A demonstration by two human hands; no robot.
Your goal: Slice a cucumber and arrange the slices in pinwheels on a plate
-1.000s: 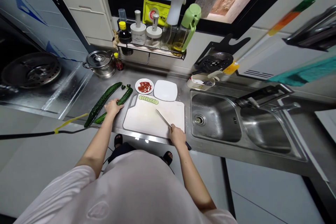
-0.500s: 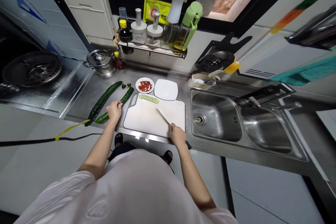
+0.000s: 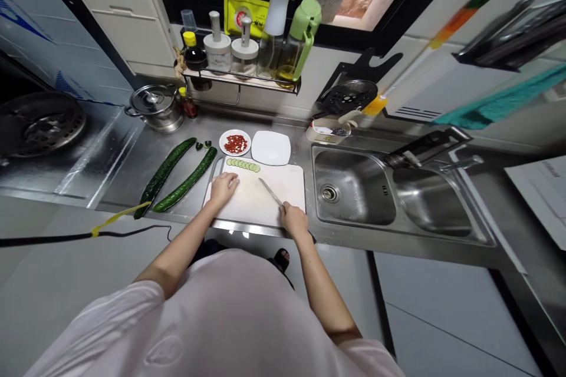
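Note:
My right hand [image 3: 294, 220] is closed round the handle of a knife [image 3: 270, 191], whose blade points up and left over the white cutting board [image 3: 252, 200]. My left hand [image 3: 223, 188] is over the left part of the board, fingers a little apart and holding nothing. A row of cucumber slices [image 3: 243, 165] lies along the board's top edge. Two whole-looking cucumbers, one outer [image 3: 165, 171] and one inner [image 3: 188, 181], lie left of the board, with two small cut ends [image 3: 203, 145] near their tips.
Behind the board stand a plate of chopped red pieces [image 3: 235, 143] and a white square plate [image 3: 271, 148]. A lidded pot [image 3: 155, 107] is at the back left, under a bottle rack [image 3: 247, 78]. A double sink [image 3: 354, 185] lies to the right.
My left hand has let go of the inner cucumber and moved right, over the board. The knife is still in my right hand. The whole view has shifted slightly.

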